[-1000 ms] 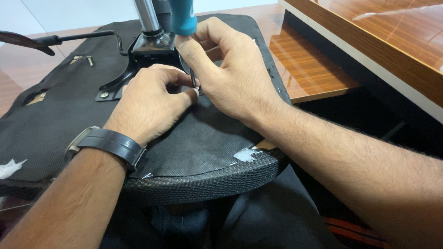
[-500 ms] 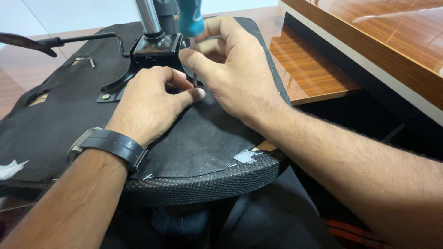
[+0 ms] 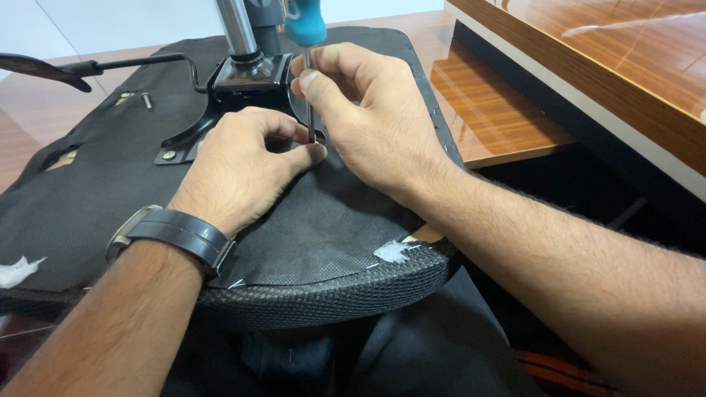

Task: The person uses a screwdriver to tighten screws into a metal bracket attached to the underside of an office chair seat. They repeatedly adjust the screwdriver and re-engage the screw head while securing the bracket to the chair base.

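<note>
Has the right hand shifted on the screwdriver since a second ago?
Yes. The right hand has slid slightly lower on the screwdriver, judged against the black metal bracket.

No packages, labels, signs or screens are visible anywhere in the frame.

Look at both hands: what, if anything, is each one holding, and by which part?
The right hand holds a screwdriver by its metal shaft, just below the teal handle. The left hand pinches something at the tip; what cannot be told.
</note>
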